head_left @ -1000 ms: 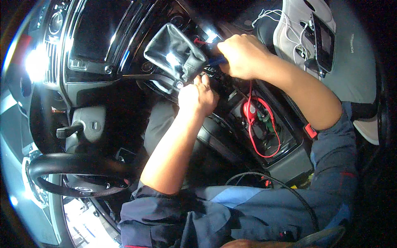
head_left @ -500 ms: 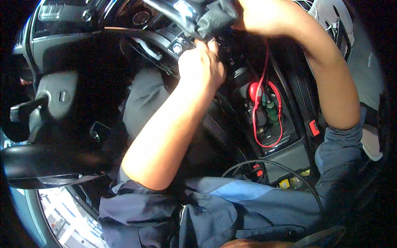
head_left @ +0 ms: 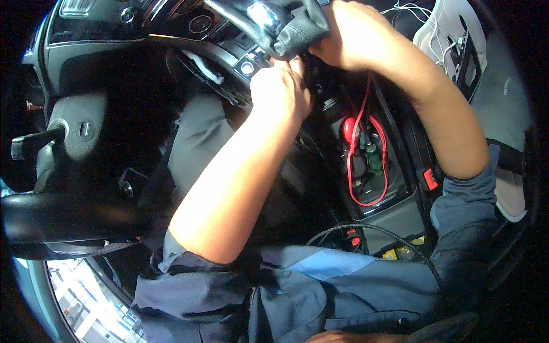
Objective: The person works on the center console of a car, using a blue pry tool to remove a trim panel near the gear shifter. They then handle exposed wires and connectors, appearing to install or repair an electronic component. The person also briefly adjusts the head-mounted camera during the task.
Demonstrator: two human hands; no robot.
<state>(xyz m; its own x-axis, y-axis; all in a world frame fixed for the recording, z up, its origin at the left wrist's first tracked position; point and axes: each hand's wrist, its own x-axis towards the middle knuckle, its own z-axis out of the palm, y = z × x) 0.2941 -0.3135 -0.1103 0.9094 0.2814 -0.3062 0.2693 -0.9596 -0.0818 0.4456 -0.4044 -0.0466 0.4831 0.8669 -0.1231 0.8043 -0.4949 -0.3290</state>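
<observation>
Evidently, a leather shifter boot [head_left: 302,28] is at the front end of the centre console [head_left: 394,220]; the left hand [head_left: 280,94] has fingers beneath, the right hand [head_left: 350,37] curls alongside; I cannot tell what they grasp.

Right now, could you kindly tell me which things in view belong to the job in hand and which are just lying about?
In the job:
black leather cover
left hand, fingertips at its lower edge
right hand, beside it

Apparently lying about:
white cord
dark flat device
red cord, probably, though it runs up toward the right hand
</observation>
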